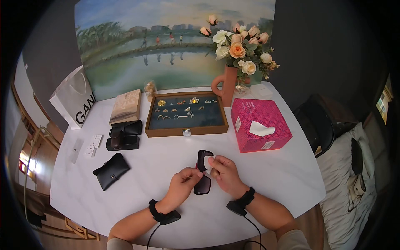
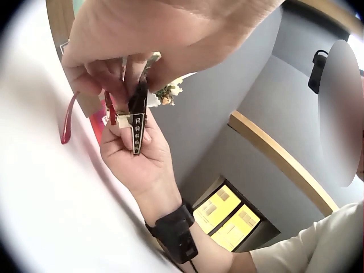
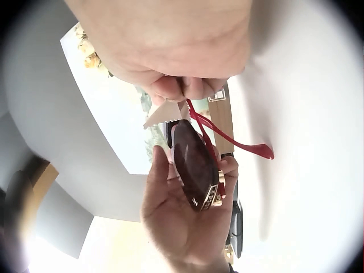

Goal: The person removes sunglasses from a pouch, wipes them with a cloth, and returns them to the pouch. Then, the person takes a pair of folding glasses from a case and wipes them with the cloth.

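Dark-lensed sunglasses [image 1: 203,183] with red temples are held upright above the white table [image 1: 283,175], near its front edge. My left hand [image 1: 189,177] pinches the lower lens by its edge. My right hand [image 1: 213,163] presses a small white cloth [image 1: 207,161] against the upper lens. In the right wrist view the right hand [image 3: 182,85] pinches the white cloth [image 3: 162,114], and the dark lens [image 3: 193,165] lies against the left palm with a red temple [image 3: 239,145] sticking out. In the left wrist view the gold-studded hinge [image 2: 136,131] shows between both hands' fingers.
Behind the hands lies a wooden jewellery tray [image 1: 186,132]. A pink tissue box [image 1: 258,125] sits to the right of it, and a terracotta vase [image 1: 228,85] of roses behind. On the left are a black pouch [image 1: 111,171], a black stand [image 1: 123,135] and a white bag [image 1: 75,100].
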The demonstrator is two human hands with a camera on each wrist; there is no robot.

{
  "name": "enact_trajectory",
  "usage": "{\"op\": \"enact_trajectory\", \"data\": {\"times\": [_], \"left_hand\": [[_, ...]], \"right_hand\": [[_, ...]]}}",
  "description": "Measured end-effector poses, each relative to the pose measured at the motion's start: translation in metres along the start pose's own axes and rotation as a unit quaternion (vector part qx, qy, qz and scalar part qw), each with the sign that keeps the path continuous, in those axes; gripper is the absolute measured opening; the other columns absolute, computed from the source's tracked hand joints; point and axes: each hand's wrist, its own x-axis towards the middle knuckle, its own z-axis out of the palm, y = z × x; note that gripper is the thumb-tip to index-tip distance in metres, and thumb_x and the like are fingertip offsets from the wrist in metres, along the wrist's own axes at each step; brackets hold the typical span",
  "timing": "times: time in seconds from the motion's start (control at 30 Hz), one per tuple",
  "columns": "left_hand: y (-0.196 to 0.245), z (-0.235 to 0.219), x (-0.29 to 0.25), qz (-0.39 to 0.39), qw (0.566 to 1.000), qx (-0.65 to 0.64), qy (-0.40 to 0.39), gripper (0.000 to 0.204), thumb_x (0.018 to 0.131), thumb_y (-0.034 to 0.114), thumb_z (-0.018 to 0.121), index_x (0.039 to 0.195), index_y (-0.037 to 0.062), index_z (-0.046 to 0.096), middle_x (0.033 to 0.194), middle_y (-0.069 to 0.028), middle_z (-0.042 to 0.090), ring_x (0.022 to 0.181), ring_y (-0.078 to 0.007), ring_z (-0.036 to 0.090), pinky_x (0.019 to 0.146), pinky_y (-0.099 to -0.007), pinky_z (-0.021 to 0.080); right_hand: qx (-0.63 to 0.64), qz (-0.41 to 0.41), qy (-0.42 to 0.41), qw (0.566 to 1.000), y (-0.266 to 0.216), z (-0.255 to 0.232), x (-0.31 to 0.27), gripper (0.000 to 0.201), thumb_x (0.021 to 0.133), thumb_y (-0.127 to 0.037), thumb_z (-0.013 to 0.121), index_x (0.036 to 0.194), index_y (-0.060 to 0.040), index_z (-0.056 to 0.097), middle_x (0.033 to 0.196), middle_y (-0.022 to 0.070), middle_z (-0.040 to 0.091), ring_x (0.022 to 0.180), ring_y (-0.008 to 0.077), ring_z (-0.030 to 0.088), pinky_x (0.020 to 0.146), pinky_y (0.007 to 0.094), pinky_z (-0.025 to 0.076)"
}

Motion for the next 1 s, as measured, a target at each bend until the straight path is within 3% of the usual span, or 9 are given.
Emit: {"op": "enact_trajectory", "data": {"times": [0.3, 0.37, 0.5, 0.6, 0.67, 0.8, 0.87, 0.97, 1.0], "left_hand": [[0.006, -0.001, -0.001, 0.064, 0.996, 0.061, 0.008, 0.014, 0.101, 0.002, 0.065, 0.089, -0.0051, 0.069, 0.095, -0.0034, 0.065, 0.097, -0.0109, 0.067, 0.086, -0.0242, 0.050], [0.001, -0.004, 0.000, 0.071, 0.992, 0.105, -0.001, 0.016, 0.095, 0.007, 0.071, 0.087, -0.0054, 0.066, 0.085, -0.0018, 0.060, 0.077, -0.0107, 0.057, 0.072, -0.0271, 0.048], [0.008, -0.009, -0.002, 0.060, 0.988, 0.140, 0.002, 0.018, 0.100, 0.005, 0.065, 0.085, -0.0050, 0.067, 0.093, -0.0028, 0.065, 0.090, -0.0117, 0.069, 0.079, -0.0245, 0.051], [0.020, -0.007, -0.002, 0.042, 0.993, 0.104, 0.026, 0.020, 0.102, 0.010, 0.063, 0.086, -0.0023, 0.067, 0.091, -0.0029, 0.067, 0.083, -0.0101, 0.067, 0.073, -0.0231, 0.050], [0.019, -0.013, 0.001, -0.037, 0.998, 0.045, 0.022, 0.020, 0.104, 0.014, 0.059, 0.092, 0.0004, 0.067, 0.089, -0.0041, 0.069, 0.077, -0.0082, 0.063, 0.068, -0.0222, 0.048], [0.020, -0.021, 0.009, -0.042, 0.995, -0.061, 0.066, 0.018, 0.103, 0.015, 0.053, 0.097, 0.0023, 0.064, 0.091, -0.0083, 0.071, 0.077, -0.0134, 0.065, 0.073, -0.0269, 0.052], [0.024, -0.016, 0.008, -0.041, 0.993, -0.093, 0.056, 0.019, 0.104, 0.017, 0.053, 0.098, 0.0033, 0.065, 0.090, -0.0046, 0.070, 0.077, -0.0115, 0.063, 0.071, -0.0263, 0.051], [0.034, -0.010, 0.005, -0.063, 0.991, -0.108, 0.052, 0.018, 0.104, 0.015, 0.051, 0.099, 0.0031, 0.063, 0.091, -0.0083, 0.071, 0.084, -0.0161, 0.069, 0.075, -0.0286, 0.054], [0.035, -0.011, 0.004, -0.067, 0.991, -0.110, 0.042, 0.016, 0.102, 0.014, 0.050, 0.099, 0.0025, 0.061, 0.093, -0.0098, 0.069, 0.090, -0.0222, 0.071, 0.080, -0.0322, 0.056]], "right_hand": [[0.009, -0.010, -0.039, 0.999, -0.010, 0.003, 0.001, 0.013, 0.100, -0.014, 0.073, 0.095, -0.0039, 0.067, 0.073, -0.0040, 0.057, 0.054, 0.0046, 0.042, 0.052, 0.0216, 0.031], [0.019, -0.004, -0.042, 0.999, -0.009, 0.000, 0.001, 0.013, 0.100, -0.014, 0.072, 0.096, -0.0034, 0.067, 0.073, -0.0039, 0.058, 0.053, 0.0046, 0.042, 0.051, 0.0214, 0.031], [-0.031, 0.028, -0.062, 0.997, -0.010, 0.001, -0.003, 0.015, 0.102, -0.016, 0.071, 0.094, -0.0041, 0.066, 0.070, -0.0033, 0.056, 0.049, 0.0047, 0.040, 0.048, 0.0221, 0.028], [-0.050, 0.014, -0.069, 0.996, -0.009, -0.006, 0.001, 0.022, 0.103, -0.020, 0.070, 0.088, -0.0058, 0.063, 0.067, -0.0032, 0.052, 0.049, 0.0050, 0.039, 0.047, 0.0226, 0.027], [-0.046, 0.012, -0.072, 0.996, -0.005, -0.005, 0.000, 0.025, 0.104, -0.022, 0.069, 0.086, -0.0069, 0.060, 0.065, -0.0032, 0.050, 0.049, 0.0051, 0.038, 0.047, 0.0229, 0.027], [0.020, -0.012, 0.023, 0.999, 0.003, -0.015, 0.010, 0.028, 0.105, -0.023, 0.067, 0.084, -0.0081, 0.056, 0.063, -0.0034, 0.045, 0.050, 0.0060, 0.038, 0.050, 0.0242, 0.028], [0.033, -0.035, 0.010, 0.999, 0.005, -0.017, 0.011, 0.018, 0.108, -0.018, 0.060, 0.097, -0.0038, 0.064, 0.082, 0.0028, 0.064, 0.054, 0.0056, 0.041, 0.050, 0.0225, 0.030], [-0.003, -0.033, -0.007, 0.999, 0.001, -0.012, 0.005, 0.017, 0.108, -0.012, 0.055, 0.106, -0.0009, 0.068, 0.099, 0.0090, 0.073, 0.057, 0.0052, 0.044, 0.051, 0.0216, 0.032], [0.003, -0.035, -0.004, 0.999, 0.002, -0.015, 0.006, 0.017, 0.108, -0.012, 0.055, 0.106, -0.0009, 0.068, 0.099, 0.0090, 0.073, 0.057, 0.0052, 0.044, 0.051, 0.0216, 0.032]]}}
